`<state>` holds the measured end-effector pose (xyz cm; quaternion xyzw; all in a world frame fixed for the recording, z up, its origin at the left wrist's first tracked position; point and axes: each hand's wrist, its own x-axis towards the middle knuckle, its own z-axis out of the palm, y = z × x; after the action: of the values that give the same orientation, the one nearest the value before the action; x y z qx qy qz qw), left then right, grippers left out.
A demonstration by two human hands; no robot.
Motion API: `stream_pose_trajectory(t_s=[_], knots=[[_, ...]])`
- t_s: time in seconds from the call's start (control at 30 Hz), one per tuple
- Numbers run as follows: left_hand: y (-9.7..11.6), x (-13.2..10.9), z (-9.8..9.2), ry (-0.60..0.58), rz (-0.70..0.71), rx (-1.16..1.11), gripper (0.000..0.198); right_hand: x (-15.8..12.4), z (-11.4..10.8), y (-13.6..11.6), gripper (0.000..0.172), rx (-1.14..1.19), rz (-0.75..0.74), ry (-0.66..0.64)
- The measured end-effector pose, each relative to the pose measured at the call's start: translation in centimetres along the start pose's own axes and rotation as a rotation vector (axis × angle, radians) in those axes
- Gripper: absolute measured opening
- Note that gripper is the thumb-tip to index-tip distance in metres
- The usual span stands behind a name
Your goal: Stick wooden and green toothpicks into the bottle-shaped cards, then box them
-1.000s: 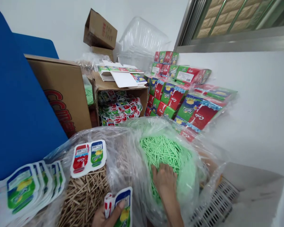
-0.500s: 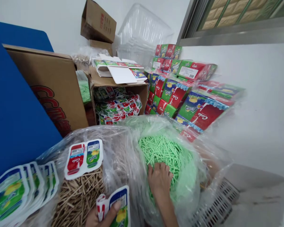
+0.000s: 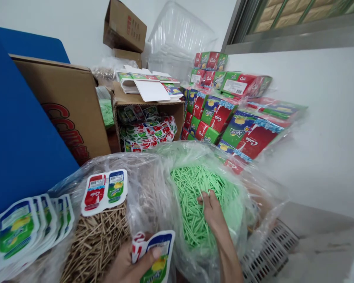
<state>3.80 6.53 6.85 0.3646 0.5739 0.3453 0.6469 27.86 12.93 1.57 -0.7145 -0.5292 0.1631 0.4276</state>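
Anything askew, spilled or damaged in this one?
One thing: the brown carton at the back sits tilted on the box beneath it, so its perch looks uneven. In front, the green sticks and brown sticks appear contained in clear plastic bags, with no obvious spill or damage.

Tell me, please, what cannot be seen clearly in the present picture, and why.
All in the head view:
Left hand: some fingers hidden behind folded card.
Right hand: whether it grips green sticks, too small to tell.
Card stack: left part cut off by picture edge.
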Motion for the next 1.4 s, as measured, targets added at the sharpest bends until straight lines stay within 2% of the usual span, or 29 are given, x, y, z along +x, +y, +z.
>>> stream_pose_trajectory(t_s=[0.1, 0.13, 0.23, 0.33, 0.4, 0.53, 0.67, 0.73, 0.83, 0.93, 1.07, 1.17, 1.27, 1.33, 1.4], knots=[[2.6, 2.6, 1.3, -0.201, 0.061, 0.012, 0.043, 0.5, -0.6, -0.1, 0.023, 0.062, -0.027, -0.064], [3.7, 3.6, 1.9, -0.202, 0.081, 0.005, 0.04, 0.6, -0.7, -0.1, 0.023, 0.071, -0.037, -0.083], [7.0, 6.3, 4.0, -0.354, 0.188, 0.021, 0.036, 0.5, -0.9, -0.2, 0.02, 0.063, -0.062, -0.115], [9.4, 7.7, 6.3, -0.485, 0.326, 0.09, 0.04, 0.1, -1.3, -0.4, 0.018, 0.028, -0.098, -0.132], [10.0, 8.1, 7.6, -0.529, 0.418, 0.171, 0.04, -0.3, -1.5, -0.6, 0.021, 0.022, -0.132, -0.162], [9.1, 9.0, 9.4, -0.599, 0.518, 0.355, 0.03, -0.8, -1.3, -0.7, 0.034, 0.058, -0.266, -0.261], [7.7, 10.1, 10.4, -0.619, 0.477, 0.356, 0.019, -0.8, -0.9, -0.8, 0.036, 0.052, -0.318, -0.226], [7.7, 10.4, 10.4, -0.598, 0.447, 0.309, 0.02, -0.5, -1.1, -1.3, 0.027, 0.192, -0.254, -0.211], [8.4, 10.0, 9.3, -0.53, 0.416, 0.195, 0.033, 0.4, -1.8, -2.1, 0.01, 0.47, -0.067, -0.155], [8.6, 8.7, 7.6, -0.47, 0.389, 0.122, 0.039, 2.0, -2.5, -2.6, 0.02, 0.616, 0.057, -0.079], [7.1, 6.9, 6.3, -0.539, 0.313, 0.218, 0.027, 3.0, -2.9, -3.4, 0.025, 0.862, 0.171, -0.085], [5.4, 6.6, 6.7, -0.616, 0.312, 0.33, 0.023, 1.7, -2.4, -4.6, 0.026, 0.989, 0.222, -0.162], [4.1, 6.7, 7.0, -0.644, 0.329, 0.381, 0.024, -0.7, -1.6, -5.9, 0.027, 1.184, 0.374, -0.268], [3.4, 6.3, 6.5, -0.617, 0.338, 0.381, 0.023, -2.2, -1.2, -6.4, 0.029, 1.325, 0.481, -0.292], [2.7, 5.0, 5.4, -0.527, 0.295, 0.292, 0.025, -3.4, -1.0, -6.7, 0.032, 1.354, 0.489, -0.262]])
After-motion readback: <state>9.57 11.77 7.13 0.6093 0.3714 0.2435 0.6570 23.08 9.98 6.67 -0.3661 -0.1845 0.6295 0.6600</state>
